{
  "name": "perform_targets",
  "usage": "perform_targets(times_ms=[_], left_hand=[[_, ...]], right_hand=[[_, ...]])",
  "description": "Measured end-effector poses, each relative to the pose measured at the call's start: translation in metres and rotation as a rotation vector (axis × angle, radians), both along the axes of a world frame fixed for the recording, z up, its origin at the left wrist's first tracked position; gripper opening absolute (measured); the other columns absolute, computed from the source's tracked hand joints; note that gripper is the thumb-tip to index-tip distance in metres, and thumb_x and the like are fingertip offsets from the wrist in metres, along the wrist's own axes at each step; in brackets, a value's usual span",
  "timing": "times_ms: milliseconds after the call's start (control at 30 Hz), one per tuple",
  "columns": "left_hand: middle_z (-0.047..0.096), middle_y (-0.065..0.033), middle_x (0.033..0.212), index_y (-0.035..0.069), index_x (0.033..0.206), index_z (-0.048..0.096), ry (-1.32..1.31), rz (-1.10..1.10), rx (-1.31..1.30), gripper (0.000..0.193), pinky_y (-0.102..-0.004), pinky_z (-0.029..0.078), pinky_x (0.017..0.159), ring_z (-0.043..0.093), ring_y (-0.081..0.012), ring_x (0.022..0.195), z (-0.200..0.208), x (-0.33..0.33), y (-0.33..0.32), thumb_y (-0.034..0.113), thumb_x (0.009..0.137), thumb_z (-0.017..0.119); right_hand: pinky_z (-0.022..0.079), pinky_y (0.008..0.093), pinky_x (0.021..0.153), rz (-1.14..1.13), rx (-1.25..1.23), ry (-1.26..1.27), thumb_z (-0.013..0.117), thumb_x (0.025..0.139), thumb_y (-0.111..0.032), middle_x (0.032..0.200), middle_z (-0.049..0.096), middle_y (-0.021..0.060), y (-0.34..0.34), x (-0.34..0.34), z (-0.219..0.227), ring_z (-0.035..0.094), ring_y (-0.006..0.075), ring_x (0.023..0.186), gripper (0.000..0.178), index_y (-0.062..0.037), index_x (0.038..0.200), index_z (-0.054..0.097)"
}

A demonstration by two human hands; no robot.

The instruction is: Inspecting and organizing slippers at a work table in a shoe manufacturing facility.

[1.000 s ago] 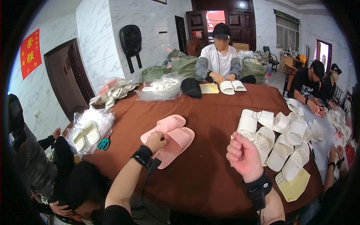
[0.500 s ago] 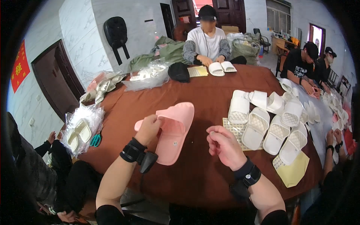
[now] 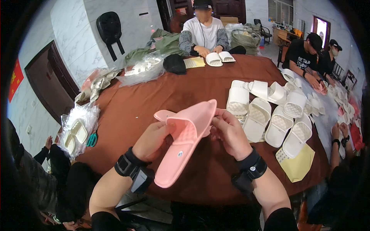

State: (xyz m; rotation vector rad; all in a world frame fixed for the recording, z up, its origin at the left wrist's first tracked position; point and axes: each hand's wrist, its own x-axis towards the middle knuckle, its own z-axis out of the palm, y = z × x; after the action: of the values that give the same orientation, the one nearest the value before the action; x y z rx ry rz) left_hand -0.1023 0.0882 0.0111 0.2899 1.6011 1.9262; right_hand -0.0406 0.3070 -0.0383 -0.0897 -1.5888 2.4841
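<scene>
A pink slipper is tilted above the brown-covered table, its open heel end toward me and a small pale sticker on its insole. My left hand is closed on its left side, with the fingertips partly hidden at the strap. Part of a second pink slipper shows behind the first. My right hand pinches the right edge of the front slipper near the strap; some of its fingers are hidden behind it. Right of that hand, several white slippers lie in rows on the table.
Yellow sticker sheets lie under the white slippers. Bagged pale slippers and teal-handled scissors are on the left. Across the brown tablecloth, a co-worker handles white slippers near a black cap. Others work at right.
My right hand has moved in from the right and taken the slipper's edge. The pink slippers have been turned and tilted, the toe now toward the right hand. The whole view has shifted slightly.
</scene>
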Motion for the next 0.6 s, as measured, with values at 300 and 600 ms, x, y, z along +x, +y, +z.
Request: perform_targets(times_ms=[300, 600], left_hand=[[0.064, -0.0005, 0.078, 0.004, 0.099, 0.067, 0.2, -0.216, -0.3, 0.022, -0.0232, 0.047, 0.052, 0.059, -0.0096, 0.06, -0.033, -0.007, -0.004, 0.021, 0.1, 0.052], [0.064, -0.0014, 0.089, 0.002, 0.111, 0.063, 0.196, -0.227, -0.377, 0.024, -0.0271, 0.05, 0.063, 0.057, -0.0092, 0.072, -0.054, -0.019, -0.016, 0.023, 0.101, 0.054]], right_hand=[[0.049, 0.0241, 0.055, 0.034, 0.041, -0.049, 0.049, 0.101, -0.038, 0.096, 0.065, 0.0061, 0.012, -0.004, 0.002, 0.063, 0.0107, 0.074, 0.047, -0.0007, 0.131, 0.05], [0.05, 0.0242, 0.05, 0.347, 0.302, -0.021, 0.051, 0.099, -0.029, 0.085, 0.066, 0.0068, 0.033, 0.003, 0.01, 0.063, 0.0132, 0.062, 0.041, -0.0018, 0.13, 0.054]])
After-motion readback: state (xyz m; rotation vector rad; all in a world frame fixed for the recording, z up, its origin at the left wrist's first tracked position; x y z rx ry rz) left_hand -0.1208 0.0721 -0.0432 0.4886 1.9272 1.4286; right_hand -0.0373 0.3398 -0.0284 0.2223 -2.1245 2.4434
